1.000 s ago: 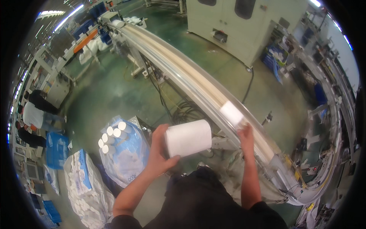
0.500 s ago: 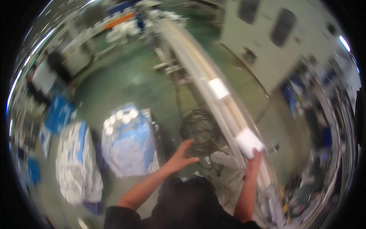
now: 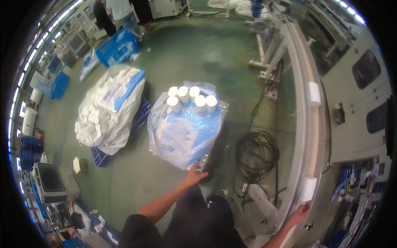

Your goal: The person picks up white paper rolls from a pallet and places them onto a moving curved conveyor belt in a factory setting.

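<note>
My left hand [image 3: 194, 175] is open, fingers apart, at the near edge of a clear-and-blue plastic bag [image 3: 182, 140]; whether it touches the film I cannot tell. Several white rolls [image 3: 183, 94] stand on end across the bag's far part. On the right, my right hand [image 3: 300, 213] has its fingers curled at the near end of a white roll [image 3: 308, 189], which lies along a narrow conveyor [image 3: 317, 144]. Its grip is partly hidden. Farther up the belt lies another white roll [image 3: 314, 94].
A big bag of white rolls [image 3: 109, 111] sits on a blue pallet [image 3: 141, 115] at left. Coiled black hoses [image 3: 257, 153] lie beside the conveyor leg. Blue crates [image 3: 118, 47] and standing people [image 3: 120, 14] are at far left, a screen console [image 3: 51, 180] at near left.
My view has swung left, so the bags sit nearer the middle. My left hand now appears beside the clear-and-blue bag's near edge. My right hand stays at the roll on the conveyor.
</note>
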Tool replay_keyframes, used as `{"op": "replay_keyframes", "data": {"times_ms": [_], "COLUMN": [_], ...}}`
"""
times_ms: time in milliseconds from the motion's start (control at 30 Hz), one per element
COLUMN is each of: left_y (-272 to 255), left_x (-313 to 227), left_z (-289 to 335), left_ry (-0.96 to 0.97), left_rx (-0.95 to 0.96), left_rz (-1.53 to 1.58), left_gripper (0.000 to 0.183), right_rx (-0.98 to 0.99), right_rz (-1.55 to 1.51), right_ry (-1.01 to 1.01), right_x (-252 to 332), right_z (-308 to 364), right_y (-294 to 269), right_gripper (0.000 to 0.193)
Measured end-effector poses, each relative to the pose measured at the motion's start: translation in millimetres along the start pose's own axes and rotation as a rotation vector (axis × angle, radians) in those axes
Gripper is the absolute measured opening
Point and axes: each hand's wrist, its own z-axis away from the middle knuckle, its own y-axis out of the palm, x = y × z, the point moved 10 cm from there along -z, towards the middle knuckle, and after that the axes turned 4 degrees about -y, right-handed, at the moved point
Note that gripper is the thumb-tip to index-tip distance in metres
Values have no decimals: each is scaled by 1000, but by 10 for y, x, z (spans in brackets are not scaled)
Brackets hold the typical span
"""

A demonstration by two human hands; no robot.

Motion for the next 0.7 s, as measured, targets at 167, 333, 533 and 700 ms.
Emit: {"op": "replay_keyframes", "data": {"times_ms": [167,333,533,700], "left_y": [-1392,-2552,-3293,-3447], "left_x": [251,128,-164,-726], "left_z": [-1208,-2628,-3779,-4350], "left_ry": [38,176,211,172], "left_rx": [-343,-617,-843,-782], "left_rz": [-114,-118,-273,-259], "left_gripper": [96,101,105,108], "right_rx": [704,1098,1062,874], "right_rz": [-330,-178,90,240], "right_ry": [-6,-109,-707,-971], "right_x": [1689,3114,4718,5185], "right_z": [898,1708,2074,2169], "right_y": [2367,4584,6812,8020], "right_gripper": [56,87,106,109]}}
